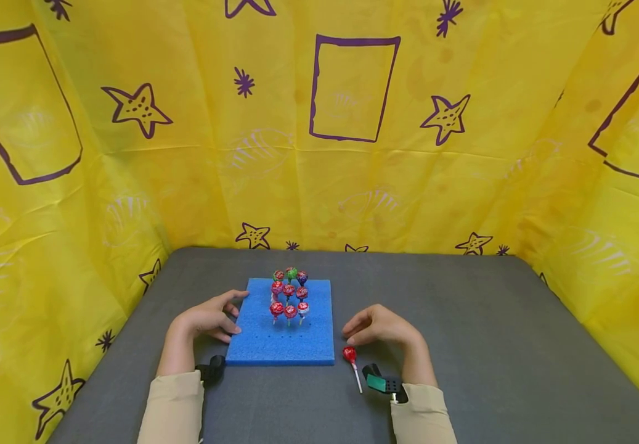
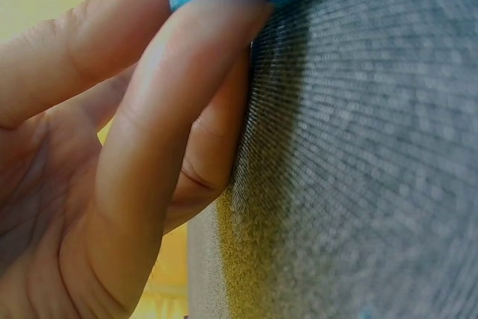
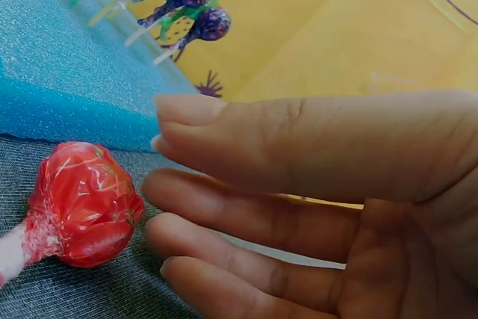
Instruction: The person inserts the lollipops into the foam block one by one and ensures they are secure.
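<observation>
A blue foam board lies on the dark table, with several wrapped lollipops standing upright in it in short rows. My left hand rests along the board's left side; its thumb touches the foam edge in the left wrist view. One loose red lollipop lies right of the board, its white stick pointing toward me. Just beyond its candy head is my right hand, loosely bent with nothing held. The right wrist view has the fingertips right beside the red wrapper.
Small holes run across the front part of the board. Dark grey cloth covers the table. Yellow curtains with purple drawings enclose the back and both sides. A black wrist device sits on my right wrist, near the loose lollipop's stick.
</observation>
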Tool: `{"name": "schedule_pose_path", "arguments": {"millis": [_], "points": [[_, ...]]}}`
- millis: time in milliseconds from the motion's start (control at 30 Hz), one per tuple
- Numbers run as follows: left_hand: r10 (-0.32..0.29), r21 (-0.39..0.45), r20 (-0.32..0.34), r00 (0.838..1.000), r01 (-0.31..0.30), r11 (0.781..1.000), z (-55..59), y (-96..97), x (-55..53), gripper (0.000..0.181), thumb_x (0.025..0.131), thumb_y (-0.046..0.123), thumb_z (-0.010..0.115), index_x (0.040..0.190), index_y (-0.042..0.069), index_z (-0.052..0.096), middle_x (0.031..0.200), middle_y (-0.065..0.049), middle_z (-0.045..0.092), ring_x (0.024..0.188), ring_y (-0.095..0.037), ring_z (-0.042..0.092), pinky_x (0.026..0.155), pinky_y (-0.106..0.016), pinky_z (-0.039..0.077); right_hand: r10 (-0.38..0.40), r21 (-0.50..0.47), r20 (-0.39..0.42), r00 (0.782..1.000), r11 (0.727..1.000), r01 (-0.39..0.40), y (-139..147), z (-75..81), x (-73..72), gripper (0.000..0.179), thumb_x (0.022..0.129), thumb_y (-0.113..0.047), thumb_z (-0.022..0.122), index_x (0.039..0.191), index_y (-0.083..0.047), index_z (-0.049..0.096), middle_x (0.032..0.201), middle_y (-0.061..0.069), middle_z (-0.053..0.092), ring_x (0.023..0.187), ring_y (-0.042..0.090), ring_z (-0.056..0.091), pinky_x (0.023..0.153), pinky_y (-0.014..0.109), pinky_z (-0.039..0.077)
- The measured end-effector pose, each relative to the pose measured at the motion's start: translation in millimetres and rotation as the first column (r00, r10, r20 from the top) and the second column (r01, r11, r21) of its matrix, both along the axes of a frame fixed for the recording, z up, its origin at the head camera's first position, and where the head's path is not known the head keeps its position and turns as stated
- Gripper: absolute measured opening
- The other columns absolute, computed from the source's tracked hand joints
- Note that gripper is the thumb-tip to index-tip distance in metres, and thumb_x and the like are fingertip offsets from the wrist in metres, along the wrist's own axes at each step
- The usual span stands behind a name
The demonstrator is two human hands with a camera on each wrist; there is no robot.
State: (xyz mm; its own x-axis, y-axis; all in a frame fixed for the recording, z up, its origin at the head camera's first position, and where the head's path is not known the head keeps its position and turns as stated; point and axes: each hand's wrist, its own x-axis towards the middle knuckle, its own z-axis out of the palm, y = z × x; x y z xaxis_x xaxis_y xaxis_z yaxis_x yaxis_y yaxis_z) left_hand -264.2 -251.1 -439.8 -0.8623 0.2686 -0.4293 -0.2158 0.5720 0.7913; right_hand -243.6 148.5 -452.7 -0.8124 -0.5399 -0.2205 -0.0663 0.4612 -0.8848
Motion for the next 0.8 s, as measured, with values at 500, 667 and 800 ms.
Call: {"name": "schedule_pose_path", "arguments": {"millis": [500,667,800], "points": [[0.006,-0.003,0.002,1.000,-0.006,1.000,-0.2,0.2,0.1,0.087,0.083,0.007,0.075,0.155,0.017,0.028,0.113,-0.015,0.045,0.076,-0.020,0.058,0.065,-0.029,0.060,0.052,0.004,0.101,0.993,0.999,-0.053,-0.8,-1.2,1.0,0.027,0.080,-0.010,0.080,0.106,-0.003,0.075,0.100,0.008,0.076,0.082,0.013,0.068,0.080,0.029,0.060],[0.009,-0.004,0.001,1.000,-0.009,1.000,0.3,0.6,0.8,0.087,0.083,0.006,0.075,0.155,0.017,0.028,0.113,-0.015,0.045,0.076,-0.020,0.058,0.065,-0.029,0.060,0.065,0.016,0.105,0.992,0.998,-0.067,-1.5,-0.6,2.1,0.026,0.079,-0.008,0.080,0.105,-0.003,0.075,0.097,0.007,0.075,0.080,0.013,0.067,0.078,0.026,0.059],[0.010,-0.003,0.002,1.000,-0.010,1.000,0.0,0.5,0.5,0.087,0.082,0.006,0.075,0.155,0.017,0.028,0.112,-0.015,0.045,0.076,-0.020,0.058,0.065,-0.029,0.060,0.084,0.021,0.088,0.993,0.996,-0.086,-2.6,-0.7,2.7,0.025,0.079,-0.007,0.080,0.103,-0.003,0.076,0.094,0.007,0.076,0.076,0.010,0.065,0.074,0.023,0.057]]}}
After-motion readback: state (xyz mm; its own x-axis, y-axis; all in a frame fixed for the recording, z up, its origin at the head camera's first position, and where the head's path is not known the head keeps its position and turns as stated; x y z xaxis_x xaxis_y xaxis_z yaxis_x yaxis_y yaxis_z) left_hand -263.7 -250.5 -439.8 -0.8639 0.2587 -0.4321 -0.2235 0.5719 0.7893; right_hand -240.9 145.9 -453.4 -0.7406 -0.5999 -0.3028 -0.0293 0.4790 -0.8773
